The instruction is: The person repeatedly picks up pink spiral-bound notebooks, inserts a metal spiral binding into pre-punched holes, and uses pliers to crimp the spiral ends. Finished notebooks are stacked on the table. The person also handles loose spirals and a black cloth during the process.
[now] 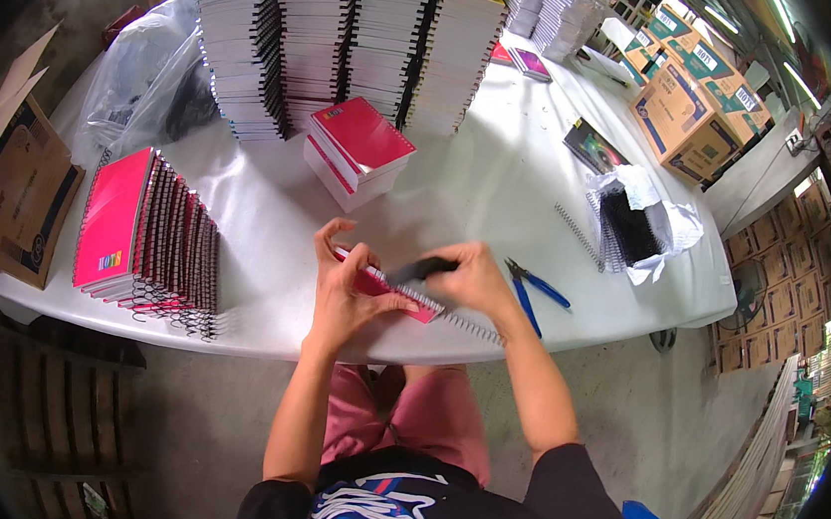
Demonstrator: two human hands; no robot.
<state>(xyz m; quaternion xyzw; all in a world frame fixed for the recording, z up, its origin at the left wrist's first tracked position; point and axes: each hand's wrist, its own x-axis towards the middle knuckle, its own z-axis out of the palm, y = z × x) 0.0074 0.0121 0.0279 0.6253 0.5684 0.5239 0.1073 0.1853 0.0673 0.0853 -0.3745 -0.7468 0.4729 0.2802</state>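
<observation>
My left hand grips a small red notebook near the table's front edge, its thumb pressed along the bound side. A black object, smeared by motion, is in my closed right hand over the notebook's spine; its kind cannot be made out. From the spine's right end a dark spiral binding wire sticks out beyond the cover. Blue-handled cutting pliers lie just right of my right hand. Ahead of both hands sits a pile of red-covered notebooks with no coil visible.
Red notebooks with protruding coils stand at left beside an open carton. Tall notebook stacks line the back. At right lie a loose coil and white wrapping with black coils. Cartons stand behind.
</observation>
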